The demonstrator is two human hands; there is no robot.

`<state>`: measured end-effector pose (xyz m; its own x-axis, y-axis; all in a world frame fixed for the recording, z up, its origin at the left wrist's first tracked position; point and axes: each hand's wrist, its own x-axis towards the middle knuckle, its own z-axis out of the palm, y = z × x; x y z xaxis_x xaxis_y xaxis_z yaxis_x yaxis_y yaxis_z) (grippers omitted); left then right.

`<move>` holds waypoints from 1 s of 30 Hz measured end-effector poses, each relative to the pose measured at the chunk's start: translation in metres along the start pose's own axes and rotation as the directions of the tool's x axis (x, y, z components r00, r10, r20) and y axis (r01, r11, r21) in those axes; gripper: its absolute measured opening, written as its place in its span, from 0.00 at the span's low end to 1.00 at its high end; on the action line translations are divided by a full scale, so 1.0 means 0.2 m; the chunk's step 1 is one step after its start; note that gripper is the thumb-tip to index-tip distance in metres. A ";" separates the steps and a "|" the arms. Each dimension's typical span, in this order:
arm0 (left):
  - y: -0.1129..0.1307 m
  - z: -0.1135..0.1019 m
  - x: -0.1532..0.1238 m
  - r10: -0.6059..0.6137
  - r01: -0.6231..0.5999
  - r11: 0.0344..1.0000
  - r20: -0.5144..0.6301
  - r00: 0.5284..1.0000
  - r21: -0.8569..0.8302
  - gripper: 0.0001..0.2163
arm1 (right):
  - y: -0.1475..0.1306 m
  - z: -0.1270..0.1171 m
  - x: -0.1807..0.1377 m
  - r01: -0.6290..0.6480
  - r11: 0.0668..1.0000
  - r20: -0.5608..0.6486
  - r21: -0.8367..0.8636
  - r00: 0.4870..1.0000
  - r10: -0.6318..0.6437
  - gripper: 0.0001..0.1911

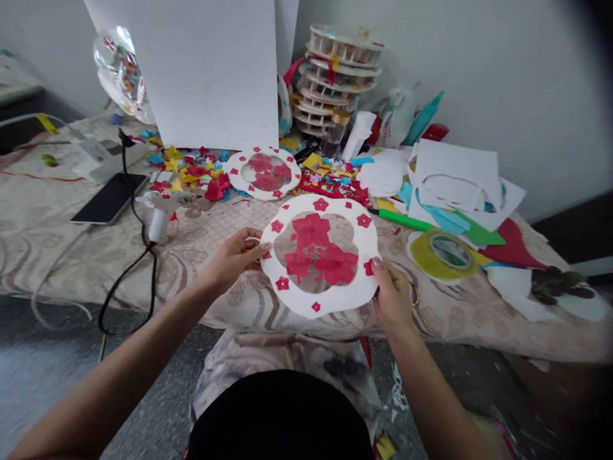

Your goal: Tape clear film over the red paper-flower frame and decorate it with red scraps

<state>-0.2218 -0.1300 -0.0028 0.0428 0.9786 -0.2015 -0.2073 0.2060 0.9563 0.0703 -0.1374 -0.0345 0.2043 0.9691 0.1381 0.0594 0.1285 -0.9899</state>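
Observation:
Between my two hands is a white scalloped paper frame [325, 305] with small red paper flowers round its rim. Its clear window shows large red paper shapes [313, 246] in the middle. My left hand [238, 252] pinches the left edge, thumb on top and fingers curled beneath. On the right edge my right hand [391, 291] grips the same way, thumb beside a red flower. The frame is held tilted over the front of the table. Just behind it lies a similar, smaller-looking white frame [234, 167] with red pieces in its window.
A hot glue gun [160, 214] with a black cord and a phone [109, 199] lie left. Colourful paper scraps [191, 167] spread along the back. Yellow tape [424, 252], a green marker [405, 220] and white paper sheets [453, 163] are right. Stacked white rings [335, 83] stand behind.

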 end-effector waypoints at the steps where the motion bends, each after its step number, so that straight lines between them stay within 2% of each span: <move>1: 0.00 0.01 0.00 -0.004 0.003 0.999 -0.013 1.000 -0.053 0.14 | 0.00 0.00 0.00 -0.008 1.000 -0.016 0.002 1.000 0.008 0.21; 3: 0.01 0.02 -0.01 -0.033 0.030 0.983 -0.016 0.999 -0.182 0.14 | 0.01 0.01 -0.01 -0.032 0.999 -0.065 0.034 0.997 0.034 0.21; 5: 0.00 0.04 -0.03 -0.067 0.074 0.953 0.036 0.997 -0.293 0.16 | 0.01 0.02 -0.01 -0.072 0.992 -0.112 0.107 0.990 0.084 0.19; 7: -0.03 0.06 -0.07 -0.061 0.092 0.922 0.092 0.994 -0.376 0.18 | 0.00 0.03 -0.02 -0.113 0.977 -0.148 0.182 0.979 0.140 0.18; 9: -0.06 0.09 -0.11 -0.031 0.070 0.896 0.096 0.995 -0.439 0.18 | -0.01 0.04 -0.04 -0.138 0.966 -0.168 0.220 0.970 0.177 0.17; 16: -0.11 0.23 -0.17 0.013 -0.061 0.856 -0.097 0.995 -0.513 0.08 | -0.03 0.07 -0.10 -0.139 0.945 -0.200 0.295 0.959 0.203 0.15; 21: -0.10 0.30 -0.17 -0.030 -0.105 0.770 -0.200 0.979 -0.629 0.05 | -0.01 0.09 -0.14 -0.094 0.970 -0.206 0.222 0.968 0.141 0.17; 26: -0.08 0.38 -0.18 -0.097 -0.121 0.660 -0.243 0.965 -0.742 0.03 | 0.05 0.10 -0.17 -0.034 0.997 -0.228 0.075 0.972 0.051 0.21; 30: -0.06 0.41 -0.18 -0.104 -0.127 0.634 -0.247 0.964 -0.763 0.04 | 0.06 0.11 -0.18 -0.045 0.994 -0.272 0.103 0.959 0.072 0.22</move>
<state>-0.1399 -0.1675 0.0106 -0.1782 0.9212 -0.3458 -0.8827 0.0056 0.4699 0.0411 -0.1662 -0.0529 0.4666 0.8817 0.0698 -0.0505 0.1053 -0.9932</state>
